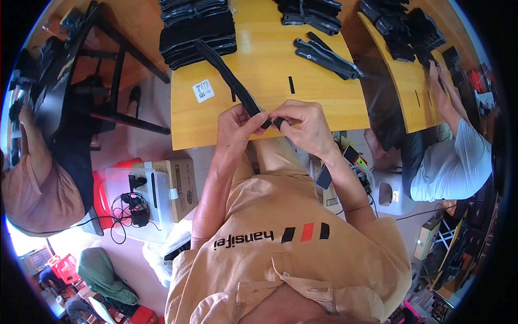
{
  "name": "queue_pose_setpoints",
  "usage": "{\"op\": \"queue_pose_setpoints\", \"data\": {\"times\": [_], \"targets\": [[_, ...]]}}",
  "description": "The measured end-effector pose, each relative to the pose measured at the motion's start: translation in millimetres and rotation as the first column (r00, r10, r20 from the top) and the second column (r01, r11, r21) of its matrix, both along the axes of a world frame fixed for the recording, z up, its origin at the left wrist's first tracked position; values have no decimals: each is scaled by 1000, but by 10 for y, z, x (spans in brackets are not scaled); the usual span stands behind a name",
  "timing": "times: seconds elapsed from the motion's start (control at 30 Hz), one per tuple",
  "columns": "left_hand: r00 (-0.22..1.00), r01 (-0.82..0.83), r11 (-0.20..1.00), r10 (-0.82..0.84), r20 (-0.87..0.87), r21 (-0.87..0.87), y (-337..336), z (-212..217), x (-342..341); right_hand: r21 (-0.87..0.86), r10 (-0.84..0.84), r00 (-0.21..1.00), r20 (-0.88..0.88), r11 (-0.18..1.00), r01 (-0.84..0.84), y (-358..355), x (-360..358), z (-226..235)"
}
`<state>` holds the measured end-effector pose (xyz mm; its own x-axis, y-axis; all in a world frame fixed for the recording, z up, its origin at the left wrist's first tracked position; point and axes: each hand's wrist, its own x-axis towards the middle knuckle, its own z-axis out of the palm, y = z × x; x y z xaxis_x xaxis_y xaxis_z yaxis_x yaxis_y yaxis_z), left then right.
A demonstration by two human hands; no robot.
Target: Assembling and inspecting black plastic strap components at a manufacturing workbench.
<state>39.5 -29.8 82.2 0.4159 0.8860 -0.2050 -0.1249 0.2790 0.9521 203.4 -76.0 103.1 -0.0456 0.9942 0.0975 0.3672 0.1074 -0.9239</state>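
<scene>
My left hand [236, 127] is closed around the lower part of a long black fabric strap [229, 78]. The strap slants up and away to the left over the yellow table, its far end by a stack of black straps. Close beside it, my right hand [308, 125] is pinched at the strap's near end, thumb and forefinger together. A small black piece [279, 123] shows at the right fingertips; whether it is part of the strap or a finger cover, I cannot tell. Both hands are just above the table's near edge.
Stacked black straps [198, 38] lie far left on the yellow table [329, 105], with bundled straps [310, 16] and loose straps [327, 58] at right. A white label sheet [203, 90] lies left. People work at both sides. A plastic bin with cables [156, 189] stands lower left.
</scene>
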Motion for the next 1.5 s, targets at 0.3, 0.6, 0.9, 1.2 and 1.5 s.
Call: {"op": "queue_pose_setpoints", "data": {"times": [0.3,0.6,0.9,1.2,1.5], "targets": [[999,-4,1000,5,-36,25,14,-19,-8,-8,17,1000,21,1000,-17,25,-1,-25],[993,-17,995,29,-117,99,13,-82,17,107,-38,983,179,994,18,24,-96,-32],[999,-42,996,44,-21,82,-14,-208,24,89,-81,987,140,994,69,100,-149,-77],[996,4,1000,-4,95,1,-3,-331,-44,210,-108,957,270,976,50,95,-233,-151],[982,70,992,-50,180,-108,-60,-67,-13,81,-91,996,4,993,90,93,49,-226]]}}
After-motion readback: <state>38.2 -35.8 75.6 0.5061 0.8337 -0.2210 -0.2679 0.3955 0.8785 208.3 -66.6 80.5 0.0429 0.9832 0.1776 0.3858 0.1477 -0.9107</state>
